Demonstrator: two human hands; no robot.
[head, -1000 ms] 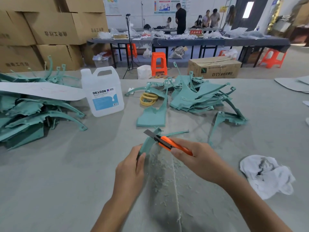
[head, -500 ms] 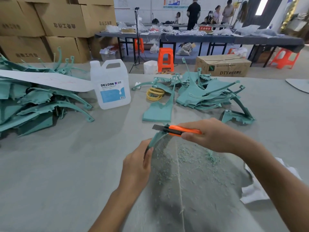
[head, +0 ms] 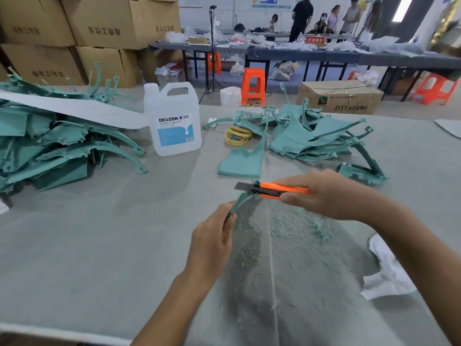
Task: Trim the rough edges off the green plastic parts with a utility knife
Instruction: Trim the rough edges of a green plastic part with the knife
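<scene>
Green plastic part [head: 240, 199] rises at frame centre above a grey worktop [head: 99, 233] strewn with green shavings [head: 274, 233], pinched low by fingers of the left hand [head: 214, 236], while right hand [head: 321, 193] fingers wrap the utility knife [head: 274, 189], cardboard boxes [head: 99, 28] stacked upper left, the knife now level and higher than a second ago.

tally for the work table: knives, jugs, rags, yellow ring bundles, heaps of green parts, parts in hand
utility knife, held in the right hand: 1
white jug: 1
white rag: 1
yellow ring bundle: 1
heaps of green parts: 2, the left heap and the right heap
green part held in the left hand: 1
total: 7
</scene>
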